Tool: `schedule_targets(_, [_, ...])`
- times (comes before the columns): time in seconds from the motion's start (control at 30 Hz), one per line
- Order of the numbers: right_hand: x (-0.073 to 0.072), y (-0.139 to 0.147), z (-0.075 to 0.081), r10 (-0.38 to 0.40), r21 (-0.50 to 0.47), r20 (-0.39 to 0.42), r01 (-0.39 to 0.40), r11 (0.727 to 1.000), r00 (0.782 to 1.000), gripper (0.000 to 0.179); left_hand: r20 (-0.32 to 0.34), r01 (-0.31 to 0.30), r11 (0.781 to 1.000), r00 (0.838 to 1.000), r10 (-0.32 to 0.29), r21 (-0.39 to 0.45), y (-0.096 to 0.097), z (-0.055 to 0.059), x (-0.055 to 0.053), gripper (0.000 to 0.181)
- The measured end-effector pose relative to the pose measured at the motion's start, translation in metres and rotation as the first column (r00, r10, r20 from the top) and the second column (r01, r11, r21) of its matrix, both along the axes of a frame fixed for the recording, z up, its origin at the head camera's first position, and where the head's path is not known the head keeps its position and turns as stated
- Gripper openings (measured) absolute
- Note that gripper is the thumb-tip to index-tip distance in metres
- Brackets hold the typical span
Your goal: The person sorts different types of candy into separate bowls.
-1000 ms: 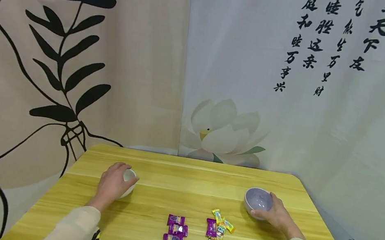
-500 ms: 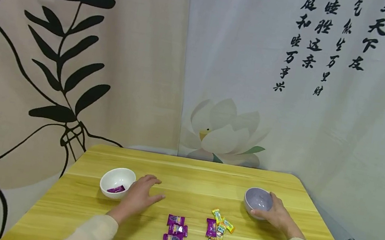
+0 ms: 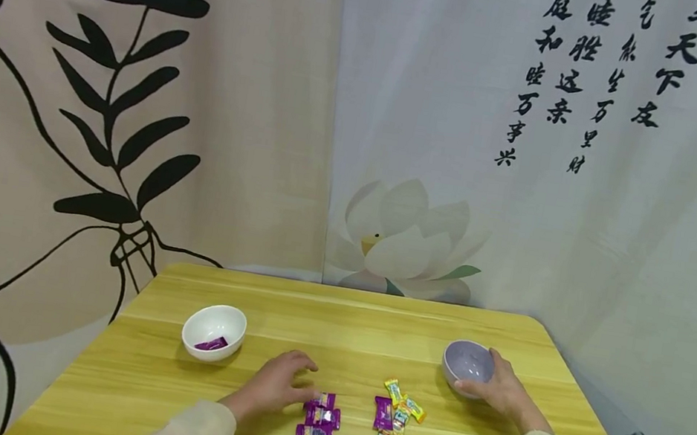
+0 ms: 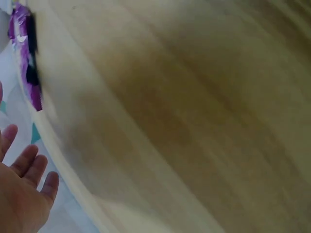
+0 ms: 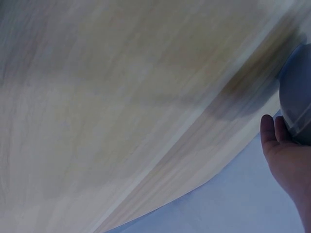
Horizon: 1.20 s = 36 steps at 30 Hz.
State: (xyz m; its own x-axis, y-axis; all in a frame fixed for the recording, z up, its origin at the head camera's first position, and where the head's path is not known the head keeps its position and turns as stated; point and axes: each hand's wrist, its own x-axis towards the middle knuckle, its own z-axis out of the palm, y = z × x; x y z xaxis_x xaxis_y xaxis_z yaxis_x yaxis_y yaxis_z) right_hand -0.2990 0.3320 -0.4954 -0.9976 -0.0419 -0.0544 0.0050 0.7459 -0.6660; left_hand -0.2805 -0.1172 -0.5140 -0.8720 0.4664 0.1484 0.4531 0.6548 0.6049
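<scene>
My left hand (image 3: 276,383) hovers with its fingers loosely spread, thumb beside the farthest of three purple-wrapped candies (image 3: 322,417). It holds nothing; contact with the candy cannot be made out. The left wrist view shows relaxed fingers (image 4: 35,167) and a purple wrapper (image 4: 25,53) at the table edge. On the right, my right hand (image 3: 501,391) grips a lavender bowl (image 3: 468,359), thumb on its near side and fingers behind. That bowl's wall (image 5: 296,92) rests against my fingers in the right wrist view. No candy shows inside it.
A white bowl (image 3: 218,318) at the left holds a purple candy (image 3: 212,343). Between the hands lies a second cluster: one purple candy (image 3: 383,413) and several yellow and orange candies (image 3: 400,421). Patterned curtains hang behind the wooden table (image 3: 346,322).
My left hand has moved off the white bowl, rightward and nearer, to the three purple candies, uncovering the candy in that bowl. The right hand and lavender bowl have stayed put.
</scene>
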Motion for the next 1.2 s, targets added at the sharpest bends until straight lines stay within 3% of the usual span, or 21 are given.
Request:
schedule_targets(0.23, [0.0,0.001,-0.001,0.002,-0.007,-0.009,-0.002,1.0,1.0,0.122,-0.013,0.038,0.996,0.999,-0.039,-0.083,0.003,-0.012,0.0,0.049])
schedule_targets(0.47, [0.0,0.0,-0.001,-0.001,-0.021,-0.002,0.001,1.0,1.0,0.123,-0.065,0.014,0.992,0.998,-0.022,-0.122,0.003,-0.017,-0.003,0.032])
schedule_targets(0.7, [0.0,0.001,-0.003,0.001,-0.032,-0.012,-0.001,0.999,1.0,0.123,-0.085,0.009,0.988,0.996,-0.023,-0.156,0.002,-0.018,-0.007,0.036])
schedule_targets(0.93, [0.001,0.002,-0.004,-0.004,-0.019,0.004,0.004,1.0,1.0,0.122,-0.164,0.025,0.985,0.985,-0.053,-0.169,0.002,-0.02,-0.007,0.026])
schedule_targets(1.2, [0.0,0.002,-0.004,0.003,-0.024,-0.009,-0.003,1.0,1.0,0.122,-0.147,-0.008,0.992,0.989,-0.01,-0.122,-0.001,-0.013,-0.009,0.021])
